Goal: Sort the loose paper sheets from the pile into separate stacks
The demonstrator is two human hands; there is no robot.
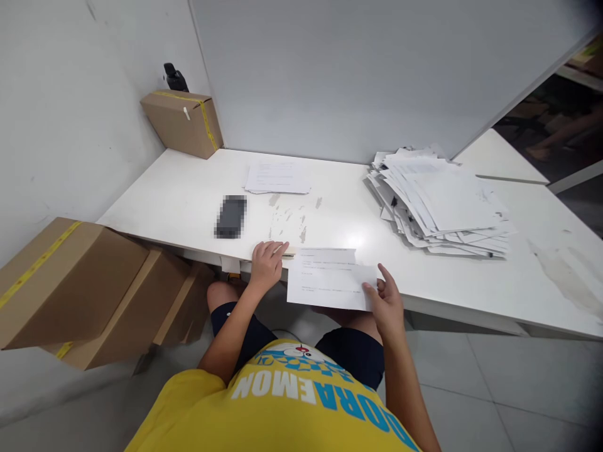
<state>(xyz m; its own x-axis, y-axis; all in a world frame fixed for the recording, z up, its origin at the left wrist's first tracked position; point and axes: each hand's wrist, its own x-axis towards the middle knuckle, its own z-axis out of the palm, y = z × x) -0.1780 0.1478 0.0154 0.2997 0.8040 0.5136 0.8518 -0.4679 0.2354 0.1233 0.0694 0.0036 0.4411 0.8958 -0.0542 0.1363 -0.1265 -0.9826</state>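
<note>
1. The white surface [179,198] meets a pale wall [70,94] at its left edge and a grey panel [353,75] along its far edge; tiled floor [456,364] shows below.
2. A taped cardboard box [176,125] stands at the far-left corner; more boxes [56,282] sit beside the near-left corner. Their contents are hidden.
3. A messy paper stack [447,201] lies toward the right; a small pile [276,177] lies near the far edge.
4. The right hand [386,298] pinches printed paper [330,285] over the near edge.
5. The left hand [267,267] rests at that edge; its grip is unclear.
</note>
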